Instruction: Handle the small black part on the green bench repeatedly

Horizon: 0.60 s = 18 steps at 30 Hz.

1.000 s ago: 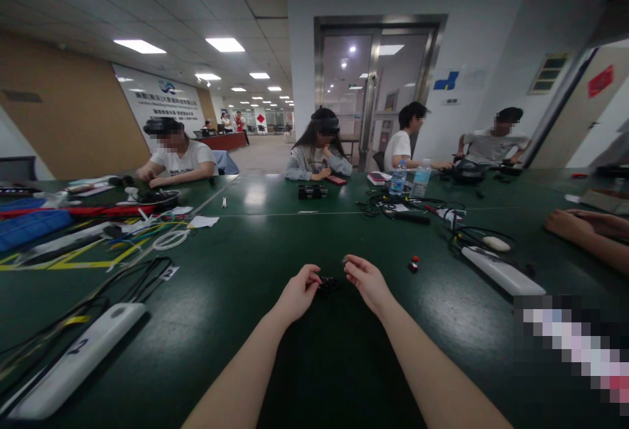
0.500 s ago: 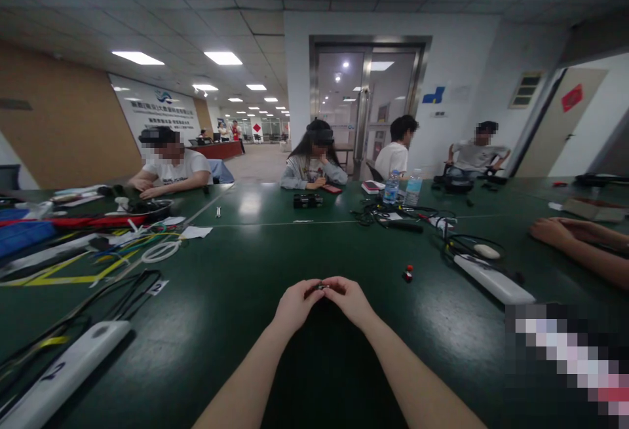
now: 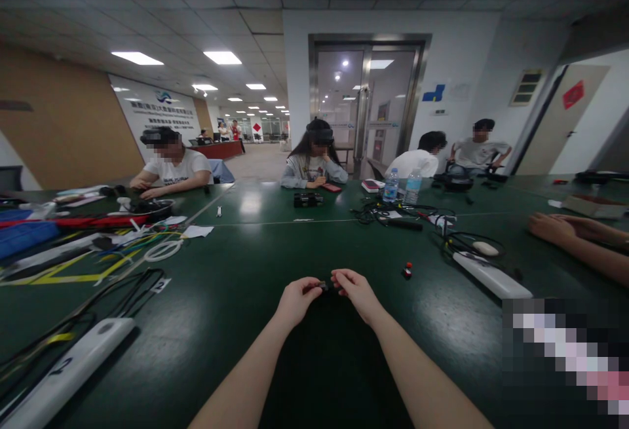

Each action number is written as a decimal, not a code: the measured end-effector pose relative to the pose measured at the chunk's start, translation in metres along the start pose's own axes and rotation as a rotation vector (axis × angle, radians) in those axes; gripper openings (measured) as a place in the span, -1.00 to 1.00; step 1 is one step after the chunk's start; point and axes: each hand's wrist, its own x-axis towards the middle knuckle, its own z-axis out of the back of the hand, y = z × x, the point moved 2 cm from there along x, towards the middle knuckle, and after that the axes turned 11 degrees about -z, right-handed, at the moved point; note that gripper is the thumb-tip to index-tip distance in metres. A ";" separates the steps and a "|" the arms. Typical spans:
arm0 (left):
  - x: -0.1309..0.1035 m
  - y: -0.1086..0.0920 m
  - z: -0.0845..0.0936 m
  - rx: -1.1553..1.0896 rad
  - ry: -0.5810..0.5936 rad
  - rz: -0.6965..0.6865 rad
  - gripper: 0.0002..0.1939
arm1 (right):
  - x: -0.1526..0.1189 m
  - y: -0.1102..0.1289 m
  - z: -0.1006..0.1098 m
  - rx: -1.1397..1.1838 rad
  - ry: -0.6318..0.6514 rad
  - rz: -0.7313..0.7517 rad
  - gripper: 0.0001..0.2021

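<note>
Low over the green table [image 3: 236,331], my left hand [image 3: 297,299] pinches a small dark piece [image 3: 323,286] between thumb and fingertips; it is too small to name. My right hand [image 3: 358,293] is just to its right, a narrow gap between the two. Its thumb and fingers are closed together, and something dark shows at their tips, too small to make out. To the right of my right hand lies a small red, black and white object [image 3: 407,271] on the tabletop.
White power strips lie at left [image 3: 73,370] and right [image 3: 491,275], with cables around them. Two water bottles [image 3: 391,186] and a black device [image 3: 308,200] stand farther back. Another person's hands [image 3: 553,229] rest at right. Several people sit around the table.
My hands were together at the fingertips and have moved apart, the right one shifting right and slightly up. A seated person in white at the back has leaned to the right.
</note>
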 end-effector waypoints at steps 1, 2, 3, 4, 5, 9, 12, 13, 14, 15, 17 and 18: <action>0.000 0.001 0.002 0.009 0.007 -0.003 -0.74 | 0.001 -0.001 0.001 0.011 0.002 -0.004 -0.75; -0.001 0.003 0.005 0.021 0.016 -0.003 -0.73 | 0.002 -0.003 0.002 0.020 0.005 -0.009 -0.76; -0.002 0.004 0.009 0.034 0.023 0.000 -0.72 | 0.003 -0.004 0.003 0.029 0.009 -0.015 -0.76; -0.003 0.006 0.016 0.052 0.028 0.008 -0.71 | 0.004 -0.005 0.004 0.037 0.012 -0.023 -0.76; -0.005 0.009 0.024 0.077 0.032 0.021 -0.70 | 0.005 -0.006 0.005 0.044 0.018 -0.031 -0.77; -0.021 0.026 0.076 0.255 0.004 0.111 -0.67 | 0.004 -0.006 0.008 0.065 0.042 -0.055 -0.79; -0.043 0.042 0.125 0.377 -0.080 0.216 -0.63 | 0.003 -0.005 0.008 0.077 0.044 -0.065 -0.79; -0.051 0.047 0.141 0.412 -0.111 0.258 -0.61 | 0.002 -0.005 0.007 0.081 0.043 -0.068 -0.79; -0.060 0.051 0.155 0.443 -0.141 0.297 -0.60 | 0.002 -0.004 0.007 0.084 0.040 -0.070 -0.79; -0.068 0.054 0.168 0.458 -0.171 0.324 -0.58 | 0.002 -0.003 0.006 0.085 0.037 -0.074 -0.79; -0.084 0.058 0.185 0.429 -0.237 0.369 -0.55 | 0.001 -0.002 0.005 0.085 0.026 -0.082 -0.80; -0.091 0.060 0.191 0.390 -0.269 0.382 -0.52 | 0.001 -0.002 0.005 0.085 0.019 -0.087 -0.81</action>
